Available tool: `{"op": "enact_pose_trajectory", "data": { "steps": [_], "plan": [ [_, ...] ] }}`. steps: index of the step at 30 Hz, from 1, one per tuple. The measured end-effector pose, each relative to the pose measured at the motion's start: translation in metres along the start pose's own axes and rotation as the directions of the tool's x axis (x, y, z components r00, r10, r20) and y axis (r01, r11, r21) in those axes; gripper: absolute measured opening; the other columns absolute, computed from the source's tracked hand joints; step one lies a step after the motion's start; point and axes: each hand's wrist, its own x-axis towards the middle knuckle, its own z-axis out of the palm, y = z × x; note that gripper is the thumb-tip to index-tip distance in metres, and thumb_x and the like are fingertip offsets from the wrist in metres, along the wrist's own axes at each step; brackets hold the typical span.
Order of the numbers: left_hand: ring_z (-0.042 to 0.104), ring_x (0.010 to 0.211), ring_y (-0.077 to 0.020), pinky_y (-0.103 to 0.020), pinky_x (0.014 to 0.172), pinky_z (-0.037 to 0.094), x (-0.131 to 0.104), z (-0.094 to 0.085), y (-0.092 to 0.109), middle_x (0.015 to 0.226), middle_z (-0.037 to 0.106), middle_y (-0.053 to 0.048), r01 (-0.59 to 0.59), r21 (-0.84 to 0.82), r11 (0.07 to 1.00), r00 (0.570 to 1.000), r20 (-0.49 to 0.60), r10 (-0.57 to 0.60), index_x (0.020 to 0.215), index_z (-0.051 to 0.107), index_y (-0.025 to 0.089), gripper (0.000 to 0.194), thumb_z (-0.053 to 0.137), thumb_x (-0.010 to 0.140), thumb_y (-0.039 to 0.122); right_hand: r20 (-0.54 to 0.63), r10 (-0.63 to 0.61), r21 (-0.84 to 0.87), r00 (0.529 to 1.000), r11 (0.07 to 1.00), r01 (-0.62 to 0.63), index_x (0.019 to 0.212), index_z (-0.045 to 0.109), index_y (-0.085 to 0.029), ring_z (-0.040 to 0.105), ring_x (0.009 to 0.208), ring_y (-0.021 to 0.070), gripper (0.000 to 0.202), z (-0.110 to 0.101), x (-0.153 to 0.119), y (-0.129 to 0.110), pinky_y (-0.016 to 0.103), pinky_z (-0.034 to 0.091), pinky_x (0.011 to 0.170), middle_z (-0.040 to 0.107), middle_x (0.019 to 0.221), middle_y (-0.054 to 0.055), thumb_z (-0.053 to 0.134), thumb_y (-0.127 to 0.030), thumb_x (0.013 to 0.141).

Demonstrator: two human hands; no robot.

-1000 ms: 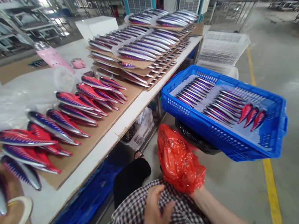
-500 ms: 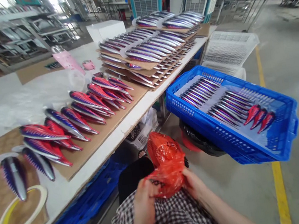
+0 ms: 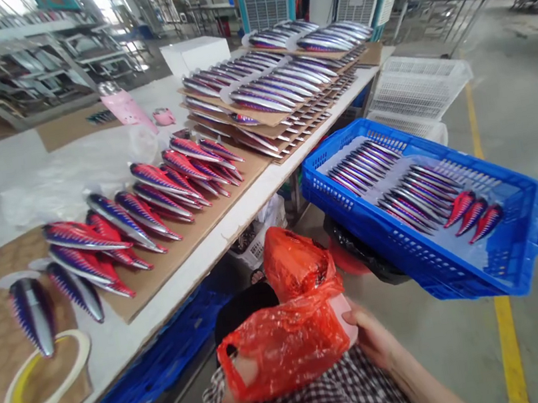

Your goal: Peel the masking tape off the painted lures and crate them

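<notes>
A thin red plastic bag (image 3: 291, 346) is spread across my lap, and its bulging far part (image 3: 298, 261) rests between my knees. My left hand (image 3: 246, 370) is at the bag's left handle, gripping that side; red film covers most of its fingers. With my right hand (image 3: 370, 334) I pinch a flat, pale pink thing with rounded corners (image 3: 343, 318), at the bag's right edge. The bag hides the rest of the pink thing, so its kind cannot be told. What fills the bulging part is also hidden.
On the table to the left lie red-and-purple fish-shaped lures (image 3: 159, 177), a tape roll (image 3: 81, 347) and a pink bottle (image 3: 126, 108). Stacked cardboard sheets (image 3: 256, 116) bear silver lures. A blue crate (image 3: 426, 272) with more lures stands right, above a black bag (image 3: 368, 257).
The red bag has been pulled wider and to the left by my left hand. The pink thing now shows in my right hand, which has shifted slightly right.
</notes>
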Motion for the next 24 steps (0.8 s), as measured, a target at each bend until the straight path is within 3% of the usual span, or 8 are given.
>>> {"op": "enact_pose_trajectory", "data": {
  "steps": [3,5,9,13,16,20,24],
  "plan": [
    [0.064,0.092,-0.0268,-0.033,0.079,0.051,0.007,0.024,-0.015,0.085,0.07,-0.006,-0.065,0.14,0.988,0.998,0.025,0.062,0.087,0.07,0.022,0.029,0.082,0.061,0.026,0.046,0.01,-0.065,0.999,0.998,-0.007,0.12,0.06,-0.021,0.065,0.093,0.0256,0.052,0.019,-0.003,0.002,0.036,0.047,0.086,0.07,0.108,0.006,0.063,-0.022,0.067],
    [0.063,0.096,-0.0253,-0.03,0.084,0.048,0.011,0.031,-0.019,0.089,0.07,-0.005,-0.099,0.216,0.971,0.995,0.017,0.098,0.091,0.07,0.02,0.03,0.08,0.064,0.027,0.019,0.016,-0.139,1.0,0.99,-0.013,0.118,0.062,-0.023,0.065,0.091,0.0247,0.053,0.025,-0.005,0.002,0.036,0.047,0.085,0.07,0.106,0.004,0.063,-0.019,0.066],
    [0.063,0.076,-0.0214,-0.026,0.07,0.048,0.012,0.014,-0.012,0.076,0.068,-0.002,-0.113,0.288,0.951,0.991,-0.032,0.128,0.081,0.069,0.017,0.027,0.079,0.063,0.034,0.003,0.063,-0.252,0.998,0.966,-0.061,0.117,0.063,-0.023,0.064,0.09,0.0235,0.054,0.016,-0.01,-0.003,0.034,0.046,0.085,0.07,0.104,0.002,0.059,-0.015,0.064],
    [0.052,0.056,-0.0126,-0.02,0.056,0.041,0.012,-0.011,0.01,0.061,0.061,0.005,-0.169,0.294,0.941,0.949,-0.208,0.236,0.07,0.062,0.019,0.029,0.077,0.062,0.043,0.027,0.162,-0.342,0.986,0.929,-0.143,0.12,0.061,-0.022,0.064,0.092,0.0258,0.06,0.004,-0.015,-0.017,0.035,0.046,0.085,0.071,0.102,0.001,0.058,-0.017,0.061],
    [0.053,0.058,-0.0133,-0.02,0.058,0.042,0.011,-0.008,0.022,0.062,0.062,0.005,-0.194,0.268,0.944,0.926,-0.267,0.266,0.069,0.061,0.02,0.033,0.078,0.057,0.044,0.021,0.163,-0.407,0.986,0.902,-0.141,0.119,0.062,-0.021,0.064,0.09,0.0259,0.06,0.004,-0.015,-0.03,0.035,0.046,0.084,0.072,0.1,0.001,0.058,-0.018,0.059],
    [0.051,0.055,-0.014,-0.022,0.052,0.042,0.009,0.011,0.028,0.059,0.06,0.005,-0.201,0.197,0.96,0.926,-0.28,0.251,0.065,0.058,0.02,0.03,0.075,0.058,0.043,-0.019,0.091,-0.3,0.996,0.949,-0.093,0.114,0.065,-0.019,0.065,0.086,0.0258,0.052,0.005,-0.01,-0.037,0.035,0.046,0.083,0.072,0.096,0.003,0.061,-0.024,0.063],
    [0.054,0.056,-0.0156,-0.025,0.055,0.045,0.009,0.02,0.027,0.057,0.058,0.004,-0.201,0.114,0.973,0.927,-0.299,0.227,0.063,0.057,0.02,0.024,0.071,0.066,0.039,-0.119,0.016,-0.1,0.993,0.995,-0.028,0.112,0.064,-0.019,0.066,0.084,0.0251,0.045,0.0,-0.007,-0.025,0.034,0.047,0.077,0.072,0.098,0.006,0.058,-0.028,0.069]
  ]
}}
